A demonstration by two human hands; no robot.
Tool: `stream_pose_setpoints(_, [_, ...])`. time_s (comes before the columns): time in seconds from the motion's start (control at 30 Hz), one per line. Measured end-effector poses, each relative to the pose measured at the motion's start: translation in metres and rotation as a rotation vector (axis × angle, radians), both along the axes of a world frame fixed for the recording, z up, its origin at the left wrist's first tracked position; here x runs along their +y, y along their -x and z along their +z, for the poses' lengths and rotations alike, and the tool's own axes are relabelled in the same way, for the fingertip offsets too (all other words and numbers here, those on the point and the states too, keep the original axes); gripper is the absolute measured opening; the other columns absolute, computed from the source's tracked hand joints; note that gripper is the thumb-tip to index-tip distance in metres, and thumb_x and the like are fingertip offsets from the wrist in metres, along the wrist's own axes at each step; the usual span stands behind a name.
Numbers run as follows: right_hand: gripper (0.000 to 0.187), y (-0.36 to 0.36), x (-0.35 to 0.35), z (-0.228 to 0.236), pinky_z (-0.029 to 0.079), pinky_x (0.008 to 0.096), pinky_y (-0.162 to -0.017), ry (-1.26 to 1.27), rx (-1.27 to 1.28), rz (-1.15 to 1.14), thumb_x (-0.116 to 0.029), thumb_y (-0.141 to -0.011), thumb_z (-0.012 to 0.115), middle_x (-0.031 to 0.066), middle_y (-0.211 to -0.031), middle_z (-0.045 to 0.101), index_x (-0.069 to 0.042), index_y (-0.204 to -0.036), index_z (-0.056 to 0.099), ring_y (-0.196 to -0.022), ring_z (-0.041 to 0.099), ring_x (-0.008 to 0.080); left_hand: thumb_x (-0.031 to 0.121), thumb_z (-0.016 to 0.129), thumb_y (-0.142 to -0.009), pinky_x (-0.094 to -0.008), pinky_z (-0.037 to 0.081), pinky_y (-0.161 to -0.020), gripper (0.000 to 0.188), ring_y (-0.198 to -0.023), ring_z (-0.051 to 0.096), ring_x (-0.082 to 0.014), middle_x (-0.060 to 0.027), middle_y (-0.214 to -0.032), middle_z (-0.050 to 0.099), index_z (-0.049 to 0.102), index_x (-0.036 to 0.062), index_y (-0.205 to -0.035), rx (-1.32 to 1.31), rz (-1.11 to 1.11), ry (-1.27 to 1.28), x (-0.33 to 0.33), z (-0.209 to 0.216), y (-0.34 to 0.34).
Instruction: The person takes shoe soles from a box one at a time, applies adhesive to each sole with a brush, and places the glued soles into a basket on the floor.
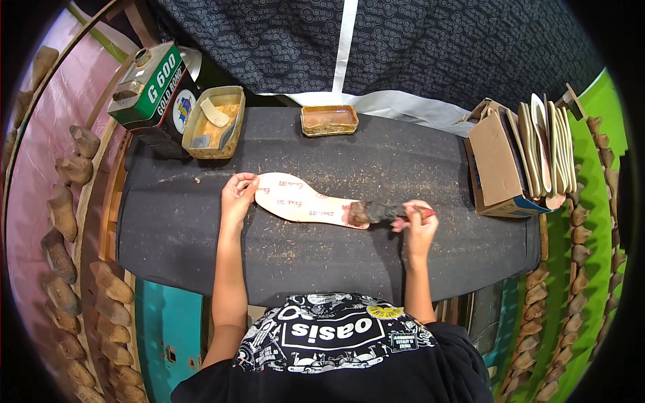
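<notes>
The gluing step looks to be in hand. The left hand [236,195] presses its fingers, held together, on the toe end of the pale insole [295,200] lying flat on the dark counter [201,235]. The right hand [418,221] pinches the handle of a brush [383,212], whose bristles touch the insole's heel end, just left of those fingers. Next, I judge, the stroke must run toward the left fingers, the sheet pinned firmly. A glue tray [213,122] sits beyond them.

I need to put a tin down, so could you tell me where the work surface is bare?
Bare: between the insole and the amber tray, and the near-left corner below the left hand. Crowded: the far-left glue tub and can, and the right-hand box.
</notes>
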State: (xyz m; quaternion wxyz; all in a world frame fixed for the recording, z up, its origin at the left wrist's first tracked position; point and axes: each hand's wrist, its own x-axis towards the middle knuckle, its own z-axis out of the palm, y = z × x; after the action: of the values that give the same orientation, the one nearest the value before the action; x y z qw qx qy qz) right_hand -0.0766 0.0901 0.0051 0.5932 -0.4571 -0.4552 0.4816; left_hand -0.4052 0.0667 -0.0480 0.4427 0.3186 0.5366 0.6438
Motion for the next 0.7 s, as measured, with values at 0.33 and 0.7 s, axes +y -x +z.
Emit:
stream_pose_setpoints(0.33, [0.013, 0.02, 0.003, -0.016, 0.048, 0.0218, -0.046, 0.01, -0.024, 0.175, -0.008, -0.079, 0.05, 0.009, -0.07, 0.056, 0.003, -0.087, 0.051, -0.053, 0.055, 0.0124, 0.008, 0.058, -0.076, -0.0199, 0.046, -0.059, 0.018, -0.07, 0.055, -0.0096, -0.0055, -0.083, 0.057, 0.049, 0.0028, -0.09, -0.079, 0.008, 0.016, -0.001, 0.002, -0.001])
stream_pose_setpoints(0.7, [0.005, 0.001, 0.013, 0.001, 0.044, 0.0202, -0.039, -0.037, -0.121, -0.004, -0.003, -0.077, 0.052, 0.0053, -0.063, 0.053, 0.001, -0.079, 0.051, -0.045, 0.053, 0.0104, 0.007, 0.058, -0.076, -0.0193, 0.045, -0.057, 0.017, -0.069, 0.055, -0.0088, -0.0058, -0.082, 0.057, 0.049, 0.0026, -0.09, -0.034, 0.019, 0.013, -0.001, 0.004, -0.001])
